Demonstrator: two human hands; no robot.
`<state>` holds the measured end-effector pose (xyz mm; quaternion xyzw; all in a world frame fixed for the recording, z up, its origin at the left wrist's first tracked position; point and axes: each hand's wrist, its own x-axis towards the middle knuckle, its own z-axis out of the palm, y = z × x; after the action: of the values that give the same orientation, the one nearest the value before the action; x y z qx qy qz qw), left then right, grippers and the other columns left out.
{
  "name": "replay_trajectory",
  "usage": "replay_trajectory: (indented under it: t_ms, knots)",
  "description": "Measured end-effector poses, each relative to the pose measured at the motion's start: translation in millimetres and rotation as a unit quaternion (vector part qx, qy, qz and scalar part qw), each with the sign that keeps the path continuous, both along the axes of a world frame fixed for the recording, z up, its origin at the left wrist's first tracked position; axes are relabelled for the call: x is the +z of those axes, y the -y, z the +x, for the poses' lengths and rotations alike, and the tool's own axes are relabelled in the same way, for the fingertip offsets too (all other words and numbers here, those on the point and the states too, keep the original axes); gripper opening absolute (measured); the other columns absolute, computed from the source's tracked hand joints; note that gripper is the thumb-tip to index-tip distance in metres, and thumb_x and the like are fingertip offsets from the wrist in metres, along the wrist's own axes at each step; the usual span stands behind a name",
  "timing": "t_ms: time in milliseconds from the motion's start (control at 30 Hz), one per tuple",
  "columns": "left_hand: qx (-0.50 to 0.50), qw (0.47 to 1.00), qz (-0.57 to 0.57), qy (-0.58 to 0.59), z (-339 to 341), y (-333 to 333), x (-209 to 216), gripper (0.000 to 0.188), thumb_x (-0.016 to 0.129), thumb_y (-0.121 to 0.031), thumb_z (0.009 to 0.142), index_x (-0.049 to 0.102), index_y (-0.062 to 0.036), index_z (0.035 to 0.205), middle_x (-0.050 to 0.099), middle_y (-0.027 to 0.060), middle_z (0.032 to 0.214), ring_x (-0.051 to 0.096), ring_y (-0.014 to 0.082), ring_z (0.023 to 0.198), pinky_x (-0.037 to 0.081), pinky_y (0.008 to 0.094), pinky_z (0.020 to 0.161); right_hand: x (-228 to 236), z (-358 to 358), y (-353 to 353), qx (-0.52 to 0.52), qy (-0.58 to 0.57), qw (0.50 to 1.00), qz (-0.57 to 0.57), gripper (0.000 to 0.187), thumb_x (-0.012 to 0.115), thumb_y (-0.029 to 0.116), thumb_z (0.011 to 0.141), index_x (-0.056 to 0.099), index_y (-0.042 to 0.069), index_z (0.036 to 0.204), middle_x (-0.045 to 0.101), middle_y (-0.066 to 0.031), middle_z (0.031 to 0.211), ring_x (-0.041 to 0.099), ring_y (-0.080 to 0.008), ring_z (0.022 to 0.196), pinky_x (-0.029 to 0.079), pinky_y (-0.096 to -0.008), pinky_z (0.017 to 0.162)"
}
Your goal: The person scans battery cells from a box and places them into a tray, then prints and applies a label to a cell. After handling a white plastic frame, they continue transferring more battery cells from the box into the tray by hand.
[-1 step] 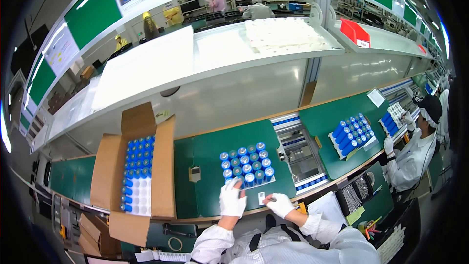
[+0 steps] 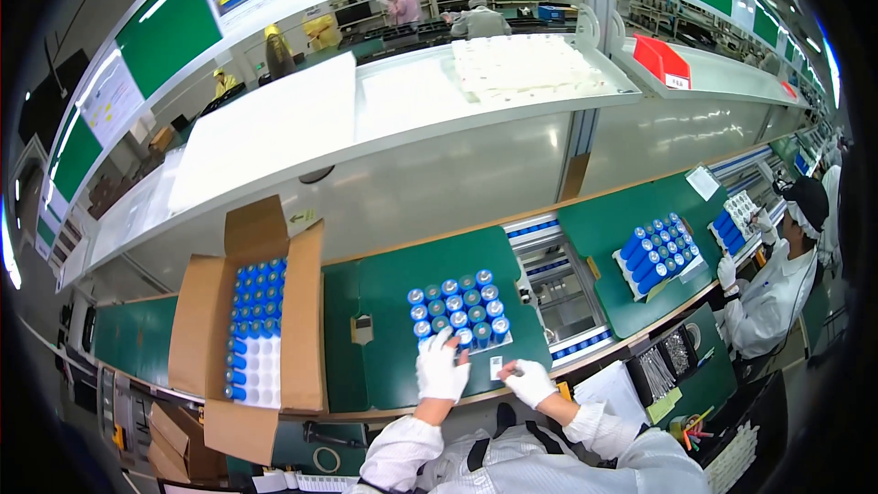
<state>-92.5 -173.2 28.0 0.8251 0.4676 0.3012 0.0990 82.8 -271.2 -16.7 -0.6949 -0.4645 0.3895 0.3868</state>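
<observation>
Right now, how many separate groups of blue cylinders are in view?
4: one group inside the open carton, one at the left hand, one on the green surface farther right, one by the co-worker. Others may be hidden.

A red bin (image 2: pixel 661 62) sits on a white shelf (image 2: pixel 732 88). On the right, a person (image 2: pixel 773 304) wears a white coat and a dark cap (image 2: pixel 807 201). White papers (image 2: pixel 610 393) and bright sticks (image 2: pixel 701 419) are toward the lower right. A pale ring (image 2: pixel 315 459) lies low on the left.
</observation>
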Motion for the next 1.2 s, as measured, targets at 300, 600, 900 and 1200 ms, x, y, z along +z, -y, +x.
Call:
replay_trajectory:
  t_ms: [300,600,900,1200]
  knots:
    - [0.135,0.938,-0.182,-0.264,139,-48,7,0.062,0.068,-0.056,0.074,0.069,-0.0086,0.114,0.031,0.0115,0.15,0.028,0.0349,0.136,0.027,0.052,0.104,-11,86,12,-0.201,-0.158,0.966,0.031,0.016,0.07,0.012,0.086,0.065,-0.003,0.09,0.068,-0.0056,0.081,0.061,-0.0108,0.074,0.048,-0.0257,0.068]
    - [0.181,0.926,-0.213,-0.253,152,-65,-3,0.058,0.067,-0.046,0.078,0.066,-0.008,0.121,0.026,0.0122,0.153,0.022,0.0377,0.14,0.023,0.0541,0.106,-27,104,7,-0.201,-0.167,0.965,0.034,0.012,0.069,0.01,0.087,0.065,-0.001,0.088,0.067,-0.0038,0.079,0.059,-0.0093,0.072,0.047,-0.0245,0.068]
    - [-0.011,0.964,-0.26,0.056,48,-57,56,0.053,0.075,-0.026,0.079,0.059,0.0029,0.121,0.065,0.0197,0.114,0.062,0.0323,0.108,0.048,0.0385,0.094,4,90,-13,-0.19,-0.135,0.962,0.139,0.011,0.068,0.013,0.088,0.062,0.004,0.088,0.06,0.0002,0.077,0.055,-0.0095,0.069,0.046,-0.0245,0.064]
    - [0.063,0.434,-0.486,0.756,-47,5,-6,0.054,0.057,-0.052,0.092,0.05,-0.0058,0.119,0.062,0.0082,0.103,0.064,0.023,0.088,0.057,0.0429,0.079,49,-5,-39,0.071,-0.327,0.938,0.088,0.016,0.067,0.016,0.089,0.055,0.008,0.081,0.057,-0.001,0.068,0.051,-0.0087,0.056,0.04,-0.0215,0.052]
